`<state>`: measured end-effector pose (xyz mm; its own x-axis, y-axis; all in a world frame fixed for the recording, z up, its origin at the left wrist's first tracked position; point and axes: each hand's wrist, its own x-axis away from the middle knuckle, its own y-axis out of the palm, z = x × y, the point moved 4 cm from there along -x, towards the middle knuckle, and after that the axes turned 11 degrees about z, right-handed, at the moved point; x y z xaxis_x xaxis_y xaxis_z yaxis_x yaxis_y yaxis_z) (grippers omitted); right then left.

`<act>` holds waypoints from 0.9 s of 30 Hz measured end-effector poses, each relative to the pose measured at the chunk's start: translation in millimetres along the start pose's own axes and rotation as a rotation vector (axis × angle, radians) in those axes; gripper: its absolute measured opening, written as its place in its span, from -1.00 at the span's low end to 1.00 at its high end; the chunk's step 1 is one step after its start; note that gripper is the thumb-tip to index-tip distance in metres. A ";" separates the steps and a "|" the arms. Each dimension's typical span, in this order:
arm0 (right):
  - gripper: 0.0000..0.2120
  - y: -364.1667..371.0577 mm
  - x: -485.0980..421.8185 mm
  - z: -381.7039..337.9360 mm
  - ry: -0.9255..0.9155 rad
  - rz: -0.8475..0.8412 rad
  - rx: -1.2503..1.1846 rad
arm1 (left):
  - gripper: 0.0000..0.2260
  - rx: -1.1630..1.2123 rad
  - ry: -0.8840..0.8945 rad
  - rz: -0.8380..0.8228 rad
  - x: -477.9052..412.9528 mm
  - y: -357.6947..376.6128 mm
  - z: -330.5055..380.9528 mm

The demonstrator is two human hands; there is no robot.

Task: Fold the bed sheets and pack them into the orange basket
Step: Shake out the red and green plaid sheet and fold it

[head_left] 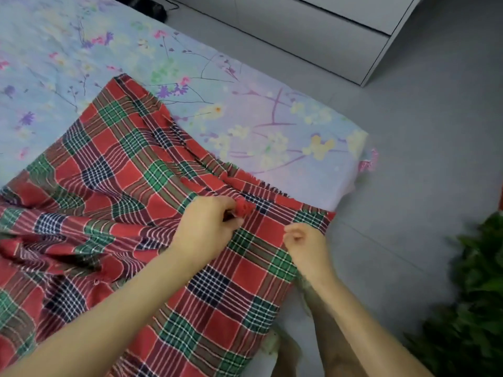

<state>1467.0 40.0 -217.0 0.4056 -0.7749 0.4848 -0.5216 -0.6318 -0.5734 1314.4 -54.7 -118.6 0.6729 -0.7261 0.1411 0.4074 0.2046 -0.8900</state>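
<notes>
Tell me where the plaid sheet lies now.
In the head view, the plaid sheet covers the lower left, lying on the floral mattress. The left hand pinches it near its frayed far edge, with the right hand at its right edge.

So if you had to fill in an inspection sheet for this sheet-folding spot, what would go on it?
Surface: bed covered by a pale floral sheet, next to a grey floor.
Job's things: red plaid sheet lies rumpled across the bed, folding not finished; orange basket not seen.
Clutter: dark object at the bed's far edge.
Hands: left hand pinches a bunched red edge of the plaid sheet; right hand is curled at the sheet's corner, and it is unclear whether it holds any cloth.
Cables: black cable by the dark object.
Surroundings: white cabinet on the floor; green plant at the right.
</notes>
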 end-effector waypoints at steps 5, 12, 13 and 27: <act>-0.77 -40.7 -39.6 61.8 0.165 0.168 0.058 | -0.63 0.035 0.184 -0.139 -23.0 18.2 80.4; -0.43 -32.4 -108.9 116.7 0.307 -0.026 0.024 | -0.79 0.140 -0.080 -0.158 -6.2 101.3 62.7; -0.38 -28.0 -116.7 119.3 0.321 -0.064 -0.026 | -0.84 0.176 -0.134 -0.123 -5.9 109.1 56.3; -0.90 -39.1 -123.3 170.2 0.373 -0.133 -0.484 | -0.93 0.323 -0.347 -0.012 -0.6 139.8 40.1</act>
<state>1565.2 156.7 -366.7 0.2466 -0.5755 0.7797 -0.8009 -0.5740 -0.1704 1395.7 0.6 -225.6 0.8110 -0.4785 0.3366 0.5509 0.4308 -0.7148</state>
